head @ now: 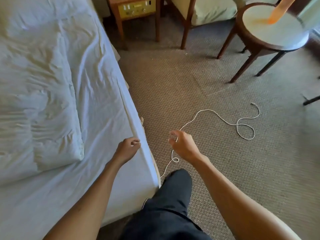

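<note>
At lower centre-left, the left hand [129, 147] hangs over the bed [52, 66] edge with fingers curled in, apparently on nothing. Just right of it, the right hand [183, 144] pinches the cord [236, 125] in curled fingertips, so gathering looks barely begun, with only 1 short stretch lifted. Thin, white and limp, it drops in 1 small curl beside the bed and trails right across the carpet [190, 84] through 1 large loop to a free end.
</note>
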Demonstrator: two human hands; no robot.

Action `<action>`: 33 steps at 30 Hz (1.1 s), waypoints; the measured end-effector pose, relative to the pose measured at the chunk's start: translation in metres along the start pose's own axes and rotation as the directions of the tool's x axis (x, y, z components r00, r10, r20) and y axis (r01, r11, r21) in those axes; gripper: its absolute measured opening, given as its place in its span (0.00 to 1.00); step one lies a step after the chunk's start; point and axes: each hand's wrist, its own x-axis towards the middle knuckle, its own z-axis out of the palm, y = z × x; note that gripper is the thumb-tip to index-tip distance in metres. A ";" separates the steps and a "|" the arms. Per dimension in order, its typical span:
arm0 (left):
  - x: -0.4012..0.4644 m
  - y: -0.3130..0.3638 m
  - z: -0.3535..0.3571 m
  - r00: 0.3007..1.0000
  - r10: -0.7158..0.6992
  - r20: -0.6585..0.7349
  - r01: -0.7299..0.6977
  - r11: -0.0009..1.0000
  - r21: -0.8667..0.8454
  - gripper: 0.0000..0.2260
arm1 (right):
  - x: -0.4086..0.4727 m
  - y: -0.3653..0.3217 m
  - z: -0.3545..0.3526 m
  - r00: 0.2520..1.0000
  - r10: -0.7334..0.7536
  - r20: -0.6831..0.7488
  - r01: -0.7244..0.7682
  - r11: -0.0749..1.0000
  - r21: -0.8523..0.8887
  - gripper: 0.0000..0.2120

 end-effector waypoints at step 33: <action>0.487 0.235 -0.295 0.734 -0.465 -0.494 0.197 0.843 -0.501 0.09 | 0.665 -0.309 -0.210 0.789 -0.419 0.449 0.531 0.833 -0.157 0.15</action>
